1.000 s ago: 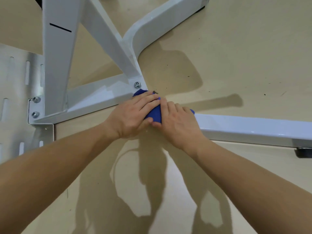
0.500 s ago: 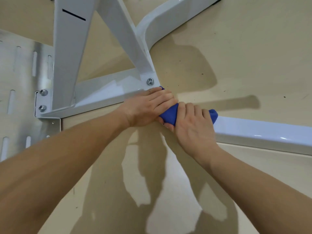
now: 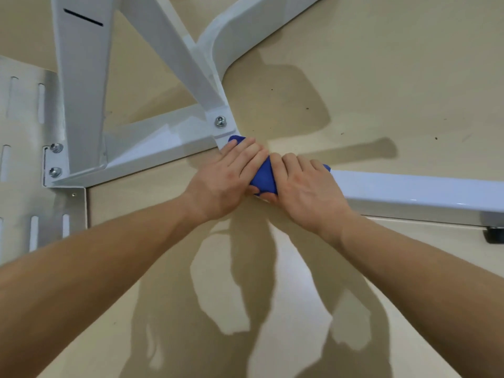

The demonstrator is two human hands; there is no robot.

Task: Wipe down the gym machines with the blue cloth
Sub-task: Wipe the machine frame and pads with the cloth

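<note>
Where the white tubes of the machine meet low on the floor, the blue cloth [image 3: 263,178] sits bunched on top of the base rail [image 3: 409,190]. It is squeezed between both hands, so only a wedge of it shows in the middle and a corner peeks out at either end. The left hand [image 3: 221,181] covers its left part, fingers [image 3: 245,154] laid nearly straight across it and pressing down. The right hand [image 3: 305,186] covers the right part, fingers [image 3: 294,163] bent over the cloth and the rail's far edge, thumb tucked against the near side (so this one is grasping, as far as I can judge, while the other merely presses). Both hands touch the cloth and nearly touch each other.

The rail's long axis runs away to the right from the hands, ending near a black rubber foot [image 3: 495,236] at the far right. The next stroke likely turns on this: the bare length of rail lies to the right of the cloth, and the right hand is the nearer one to lead along it.

Just beyond the left fingertips a bolt [image 3: 220,121] sits on the joint, where a diagonal strut [image 3: 174,50] comes down. A curved leg [image 3: 231,31] branches up and right, and an upright post [image 3: 81,91] stands further left beside a slotted metal plate [image 3: 24,118]. The beige floor [image 3: 381,64] carries the arms' shadows.
</note>
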